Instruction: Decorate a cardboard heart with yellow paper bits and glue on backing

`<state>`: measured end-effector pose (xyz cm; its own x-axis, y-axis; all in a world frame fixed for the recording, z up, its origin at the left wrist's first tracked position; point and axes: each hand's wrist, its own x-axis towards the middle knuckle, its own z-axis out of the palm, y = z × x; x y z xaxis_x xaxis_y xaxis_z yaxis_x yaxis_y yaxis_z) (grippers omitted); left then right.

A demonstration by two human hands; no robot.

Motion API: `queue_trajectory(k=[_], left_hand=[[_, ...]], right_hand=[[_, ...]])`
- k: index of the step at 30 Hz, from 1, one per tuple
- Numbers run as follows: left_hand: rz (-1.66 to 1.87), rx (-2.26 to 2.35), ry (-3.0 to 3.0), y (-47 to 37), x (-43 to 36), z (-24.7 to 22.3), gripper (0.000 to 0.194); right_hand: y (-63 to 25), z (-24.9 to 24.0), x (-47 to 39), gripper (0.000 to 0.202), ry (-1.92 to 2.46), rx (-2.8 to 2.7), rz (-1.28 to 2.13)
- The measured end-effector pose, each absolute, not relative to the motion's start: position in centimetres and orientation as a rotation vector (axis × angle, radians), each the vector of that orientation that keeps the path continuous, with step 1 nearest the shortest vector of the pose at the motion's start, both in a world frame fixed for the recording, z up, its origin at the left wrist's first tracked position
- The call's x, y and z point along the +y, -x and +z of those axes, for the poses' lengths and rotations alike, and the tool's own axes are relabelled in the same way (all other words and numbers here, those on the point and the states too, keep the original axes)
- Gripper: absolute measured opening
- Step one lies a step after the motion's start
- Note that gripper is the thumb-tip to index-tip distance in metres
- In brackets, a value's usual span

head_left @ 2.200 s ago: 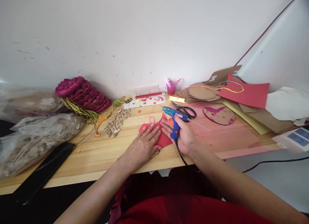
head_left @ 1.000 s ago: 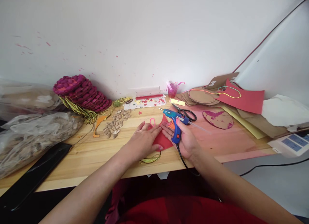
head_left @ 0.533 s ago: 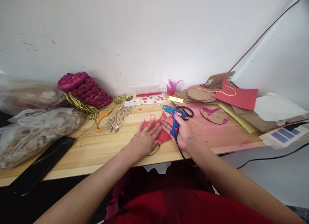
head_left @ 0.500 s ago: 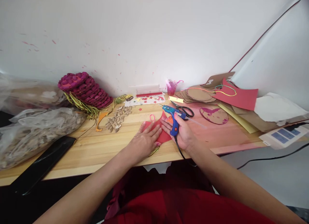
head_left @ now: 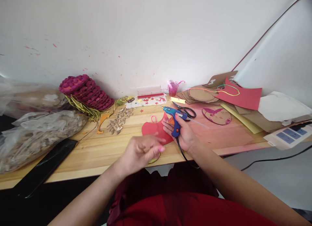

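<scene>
My right hand grips a blue glue gun with a clear glue stick out of its back. The gun's nozzle points up and left, above a red paper piece that lies on the wooden table. A pink loop shows at the paper's top edge. My left hand is over the paper's lower left part, its fingers apart and nothing visible in them. Yellow-green string peeks out beneath this hand.
Nut shells lie left of the paper, beyond them a purple stack and plastic bags. Scissors rest behind the gun. A purple cup is at the wall; cardboard discs and a painted disc are right.
My left hand has lifted off the red paper and moved toward me and slightly left, uncovering more of it. My right hand and the glue gun are almost unchanged.
</scene>
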<state>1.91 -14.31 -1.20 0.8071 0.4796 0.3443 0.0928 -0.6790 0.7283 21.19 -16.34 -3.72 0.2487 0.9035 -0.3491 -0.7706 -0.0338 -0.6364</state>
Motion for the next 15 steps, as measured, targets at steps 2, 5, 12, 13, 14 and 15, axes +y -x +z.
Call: queue_trajectory(k=[2, 5, 12, 13, 14, 15], left_hand=[[0.695, 0.451, -2.408, -2.7, -13.1, -1.7, 0.028], [0.401, 0.426, -2.508, -2.9, -13.3, -1.3, 0.049], [0.345, 0.432, -2.468, -2.3, -14.0, 0.8, 0.043], [0.384, 0.591, -2.550, -2.6, -13.8, 0.5, 0.047], [0.360, 0.652, -2.609, -2.8, -13.7, 0.1, 0.051], [0.299, 0.597, -2.632, -3.0, -13.7, -0.1, 0.055]], right_hand=[[-21.2, -3.6, -16.4, 0.022, 0.837, -0.186, 1.361], [-21.2, -3.7, -16.4, 0.023, 0.854, -0.184, 1.350], [-21.3, -4.0, -16.3, 0.024, 0.845, -0.173, 1.377], [-21.3, -4.0, -16.3, 0.024, 0.835, -0.164, 1.379], [-21.3, -4.0, -16.3, 0.024, 0.829, -0.153, 1.378], [-21.3, -4.0, -16.3, 0.023, 0.826, -0.143, 1.375]])
